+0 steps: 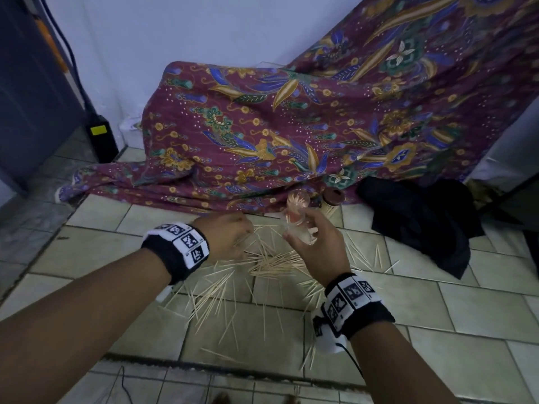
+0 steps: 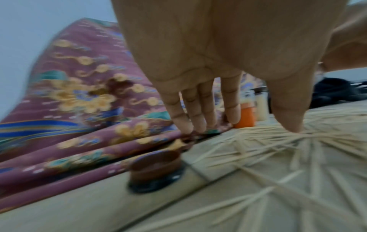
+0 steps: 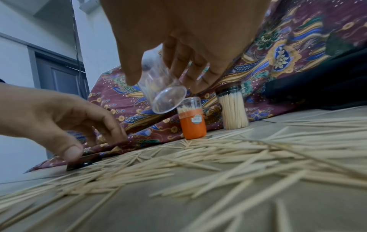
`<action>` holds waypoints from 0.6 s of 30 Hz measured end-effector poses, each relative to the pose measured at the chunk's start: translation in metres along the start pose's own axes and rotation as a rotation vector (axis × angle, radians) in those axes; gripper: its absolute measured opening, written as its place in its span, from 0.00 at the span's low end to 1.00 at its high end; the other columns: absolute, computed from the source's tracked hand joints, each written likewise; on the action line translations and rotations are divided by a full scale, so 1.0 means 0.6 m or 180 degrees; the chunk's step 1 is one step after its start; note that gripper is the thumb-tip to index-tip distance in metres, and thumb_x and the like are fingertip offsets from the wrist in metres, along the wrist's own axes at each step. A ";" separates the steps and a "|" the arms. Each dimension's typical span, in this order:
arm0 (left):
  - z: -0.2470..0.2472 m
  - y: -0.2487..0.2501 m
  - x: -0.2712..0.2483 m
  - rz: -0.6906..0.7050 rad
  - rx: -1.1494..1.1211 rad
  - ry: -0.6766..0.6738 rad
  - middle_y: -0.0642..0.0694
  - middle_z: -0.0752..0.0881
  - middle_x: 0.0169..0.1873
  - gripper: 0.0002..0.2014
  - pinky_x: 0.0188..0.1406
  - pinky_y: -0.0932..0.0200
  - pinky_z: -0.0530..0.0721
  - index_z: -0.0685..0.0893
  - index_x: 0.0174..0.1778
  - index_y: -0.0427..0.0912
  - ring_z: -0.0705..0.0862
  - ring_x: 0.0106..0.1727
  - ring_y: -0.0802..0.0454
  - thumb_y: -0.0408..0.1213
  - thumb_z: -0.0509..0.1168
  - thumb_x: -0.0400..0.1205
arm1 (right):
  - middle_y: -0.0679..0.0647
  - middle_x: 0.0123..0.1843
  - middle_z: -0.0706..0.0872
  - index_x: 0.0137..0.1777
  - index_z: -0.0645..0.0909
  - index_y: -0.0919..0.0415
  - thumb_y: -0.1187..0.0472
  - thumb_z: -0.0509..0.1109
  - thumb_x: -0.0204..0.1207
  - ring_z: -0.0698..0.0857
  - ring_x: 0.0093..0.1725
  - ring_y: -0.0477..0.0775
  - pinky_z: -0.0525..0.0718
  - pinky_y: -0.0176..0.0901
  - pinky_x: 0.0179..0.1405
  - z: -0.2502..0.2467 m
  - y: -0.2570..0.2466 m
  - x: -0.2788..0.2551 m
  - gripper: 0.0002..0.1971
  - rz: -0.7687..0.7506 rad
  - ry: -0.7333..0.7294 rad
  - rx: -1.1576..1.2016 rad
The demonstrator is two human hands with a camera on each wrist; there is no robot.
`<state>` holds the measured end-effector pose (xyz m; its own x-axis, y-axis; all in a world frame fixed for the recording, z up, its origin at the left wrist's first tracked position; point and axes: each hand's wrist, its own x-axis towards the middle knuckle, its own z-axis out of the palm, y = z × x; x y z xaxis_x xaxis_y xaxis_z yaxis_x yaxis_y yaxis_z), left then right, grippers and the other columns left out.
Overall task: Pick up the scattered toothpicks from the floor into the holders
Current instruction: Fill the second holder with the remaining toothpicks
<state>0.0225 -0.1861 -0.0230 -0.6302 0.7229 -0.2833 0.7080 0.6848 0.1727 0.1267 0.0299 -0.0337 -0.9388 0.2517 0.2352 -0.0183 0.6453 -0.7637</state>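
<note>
Toothpicks (image 1: pixel 271 265), thin pale wooden slivers with pointed ends, lie strewn in a loose crisscross heap over the glossy beige floor tiles (image 1: pixel 481 310). The right hand (image 1: pixel 316 247) grips a clear plastic cylindrical holder (image 3: pixel 161 92) between thumb and fingers, tilted above the heap with a few sticks inside. The left hand (image 1: pixel 226 237) reaches low with straight, spread fingers (image 2: pixel 202 109), its fingertips at the hem of the maroon batik cloth (image 1: pixel 306 126) printed with blue, gold and green flowers; it holds nothing. Near it on the tile sits a round dark brown lid (image 2: pixel 155 166). By the cloth's edge stand an orange-bodied holder with a clear cap (image 3: pixel 193 120), packed with sticks and bearing a small sticker too blurred to read, and just beside it a clear jar of toothpicks with a dark lid (image 3: pixel 233 108). Crumpled black fabric (image 1: pixel 423 223) lies to the right.
</note>
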 end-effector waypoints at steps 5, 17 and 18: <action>0.025 0.091 0.035 0.0318 0.0418 -0.0376 0.46 0.75 0.64 0.35 0.57 0.50 0.78 0.72 0.69 0.48 0.77 0.62 0.44 0.64 0.69 0.71 | 0.35 0.59 0.84 0.67 0.78 0.42 0.48 0.79 0.71 0.80 0.55 0.38 0.75 0.29 0.50 -0.036 0.019 -0.017 0.24 0.0055 -0.0007 -0.0010; 0.024 0.145 0.052 0.0111 0.0308 -0.0391 0.43 0.81 0.56 0.16 0.54 0.53 0.80 0.85 0.62 0.46 0.82 0.58 0.42 0.44 0.68 0.79 | 0.30 0.54 0.82 0.57 0.73 0.29 0.49 0.79 0.72 0.79 0.53 0.33 0.71 0.19 0.46 -0.087 0.048 -0.014 0.21 0.0023 -0.0110 0.0094; 0.025 0.144 0.051 0.0103 0.0240 -0.0348 0.44 0.81 0.57 0.17 0.56 0.52 0.81 0.84 0.63 0.46 0.82 0.58 0.43 0.45 0.69 0.79 | 0.31 0.54 0.82 0.58 0.73 0.30 0.49 0.79 0.72 0.79 0.53 0.33 0.72 0.20 0.46 -0.087 0.050 -0.014 0.21 0.0008 -0.0120 0.0096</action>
<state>0.0692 -0.1060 -0.0311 -0.5711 0.7273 -0.3806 0.7519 0.6495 0.1131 0.1517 0.0849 -0.0274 -0.9511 0.2257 0.2108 -0.0256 0.6225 -0.7822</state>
